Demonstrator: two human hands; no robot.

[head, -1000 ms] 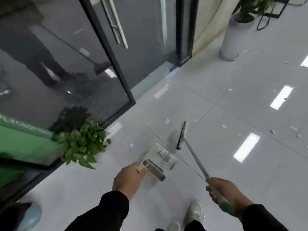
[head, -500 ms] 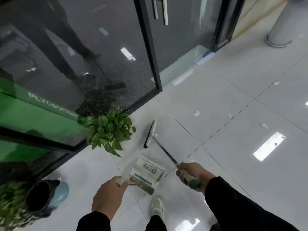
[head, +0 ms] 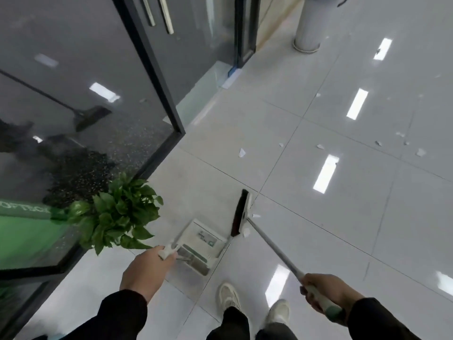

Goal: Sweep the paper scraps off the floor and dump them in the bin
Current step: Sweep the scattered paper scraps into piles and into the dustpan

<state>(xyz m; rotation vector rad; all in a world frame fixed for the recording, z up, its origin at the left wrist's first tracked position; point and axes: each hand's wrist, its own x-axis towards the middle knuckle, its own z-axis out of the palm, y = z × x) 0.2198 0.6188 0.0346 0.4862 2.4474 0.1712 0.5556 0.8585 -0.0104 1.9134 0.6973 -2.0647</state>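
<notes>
My left hand [head: 144,273] grips the handle of a white dustpan [head: 199,242] that rests on the grey tiled floor just ahead of my feet. My right hand [head: 323,292] holds the long handle of a broom. The broom head [head: 241,213] stands on the floor right beside the dustpan's right edge, with a small paper scrap [head: 246,232] against it. More white paper scraps lie farther out: one [head: 242,152] ahead of the broom and several [head: 378,143] to the right. No bin is in view.
A leafy green potted plant [head: 117,214] stands left of the dustpan against a dark glass wall [head: 98,94] with a black frame. A glass door with metal handles [head: 166,15] is at the top. A grey cylindrical base [head: 307,33] stands at the far top right.
The broom head has swung from the left front of the dustpan to its right side. My right hand has moved right and back. The view has shifted right, showing more scraps.
</notes>
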